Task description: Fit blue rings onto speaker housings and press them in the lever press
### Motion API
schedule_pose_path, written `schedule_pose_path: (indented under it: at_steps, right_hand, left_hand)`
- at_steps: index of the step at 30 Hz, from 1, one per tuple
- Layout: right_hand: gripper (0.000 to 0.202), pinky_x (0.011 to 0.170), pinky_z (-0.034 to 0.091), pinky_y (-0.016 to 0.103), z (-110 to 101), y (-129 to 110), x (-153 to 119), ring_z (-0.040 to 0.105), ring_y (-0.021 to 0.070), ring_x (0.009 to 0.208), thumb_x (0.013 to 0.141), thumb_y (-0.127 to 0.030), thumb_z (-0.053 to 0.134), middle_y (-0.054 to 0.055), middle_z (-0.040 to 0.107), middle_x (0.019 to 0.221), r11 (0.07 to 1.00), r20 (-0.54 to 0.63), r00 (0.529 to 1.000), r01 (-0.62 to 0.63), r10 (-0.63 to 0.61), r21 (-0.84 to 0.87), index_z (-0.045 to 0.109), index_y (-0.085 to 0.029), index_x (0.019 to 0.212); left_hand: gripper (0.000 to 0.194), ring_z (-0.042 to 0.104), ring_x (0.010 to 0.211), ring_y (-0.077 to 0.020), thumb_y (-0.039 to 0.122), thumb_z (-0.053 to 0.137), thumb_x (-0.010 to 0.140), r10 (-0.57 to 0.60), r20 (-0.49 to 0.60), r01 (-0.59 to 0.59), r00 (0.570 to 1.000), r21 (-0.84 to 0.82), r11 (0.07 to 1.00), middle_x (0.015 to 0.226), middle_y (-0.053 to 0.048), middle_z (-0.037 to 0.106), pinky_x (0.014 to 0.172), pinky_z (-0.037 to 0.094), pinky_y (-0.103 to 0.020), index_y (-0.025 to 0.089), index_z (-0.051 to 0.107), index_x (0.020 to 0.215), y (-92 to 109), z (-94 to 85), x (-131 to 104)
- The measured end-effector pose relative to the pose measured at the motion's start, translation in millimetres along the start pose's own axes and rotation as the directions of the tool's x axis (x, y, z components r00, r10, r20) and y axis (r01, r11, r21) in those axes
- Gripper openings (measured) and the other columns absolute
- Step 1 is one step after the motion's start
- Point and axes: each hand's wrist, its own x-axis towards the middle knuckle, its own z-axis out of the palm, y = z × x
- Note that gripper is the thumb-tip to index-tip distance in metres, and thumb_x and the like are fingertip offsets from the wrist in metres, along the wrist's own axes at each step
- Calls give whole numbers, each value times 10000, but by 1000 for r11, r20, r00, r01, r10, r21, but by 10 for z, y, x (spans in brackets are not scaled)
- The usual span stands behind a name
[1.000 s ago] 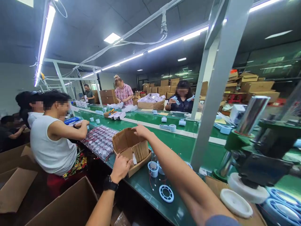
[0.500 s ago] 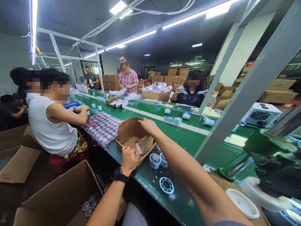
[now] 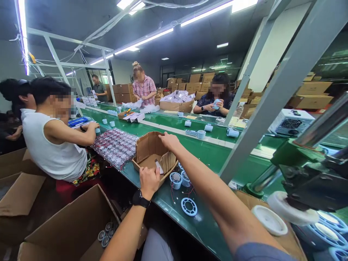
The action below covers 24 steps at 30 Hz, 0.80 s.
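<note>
A small cut-down cardboard box [image 3: 146,146] stands on the green bench in front of me. My left hand [image 3: 149,180] is closed over its near rim. My right hand [image 3: 169,140] pinches the top of the far right wall. Inside the box, by my left hand, lies a pale strip with a dark end [image 3: 159,166]; its kind is unclear. Right of the box are several light-blue round housings [image 3: 176,180] with thin red wires. A light-blue slotted ring [image 3: 189,206] lies flat nearer to me.
Wired parts in clear plastic [image 3: 115,146] cover the bench to the left, beside a co-worker in a white top [image 3: 54,141]. A large open carton [image 3: 67,221] sits below with round parts inside. A grey post [image 3: 272,98] and a press [image 3: 304,177] stand at right.
My view has shifted slightly, while both hands keep their hold on the box. Across the bench, a co-worker's hands have come together around a light-blue part.
</note>
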Motion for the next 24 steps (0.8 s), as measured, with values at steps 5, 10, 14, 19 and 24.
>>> schedule_pose_path:
  at_steps: [5, 10, 14, 19, 24]
  right_hand:
    - [459, 969, 521, 439, 2, 38, 70, 577, 218, 1133, 985, -340, 537, 117, 496, 1357, 999, 19, 1000, 6, -7, 53, 449, -202, 1414]
    - [462, 956, 524, 415, -93, 83, 87, 596, 207, 1095, 943, -265, 600, 115, 543, 1300, 989, -34, 999, 12, -7, 149, 495, -177, 1384]
    - [510, 1030, 460, 370, -234, 91, -150, 559, 239, 1189, 887, -91, 530, 154, 498, 1348, 967, -269, 962, 24, 47, 254, 538, -193, 1387]
    - [443, 1006, 461, 272, -248, 155, -805, 566, 160, 1150, 938, -132, 387, 113, 545, 1316, 913, -560, 814, 100, 154, 396, 545, -157, 1351]
    - [356, 667, 507, 245, 300, 269, -1644, 618, 142, 687, 928, -429, 489, 55, 679, 817, 689, -676, 611, 276, 413, 670, 687, -142, 1001]
  left_hand:
    - [489, 652, 865, -263, 332, 354, 1007, 13, 3, -13, 1000, -2, 1000, 830, -126, 748, 851, 338, -417, 172, 771, 809, 26, -5, 1]
    - [479, 663, 876, -283, 322, 375, 997, 11, -10, -11, 1000, -19, 1000, 831, -152, 749, 864, 355, -441, 134, 774, 809, 76, -15, 0]
    - [467, 670, 869, -297, 313, 397, 986, 12, -27, -14, 1000, -48, 999, 807, -173, 742, 866, 375, -458, 115, 768, 782, 93, -18, 7]
    - [425, 669, 840, -255, 325, 418, 986, 55, -60, -64, 997, -155, 986, 799, -122, 728, 865, 427, -431, 159, 745, 771, 7, -48, 24]
    - [467, 665, 919, -203, 230, 276, 1010, 40, -133, -80, 990, -310, 947, 922, -83, 716, 862, 497, -348, 187, 713, 852, -298, -166, 83]
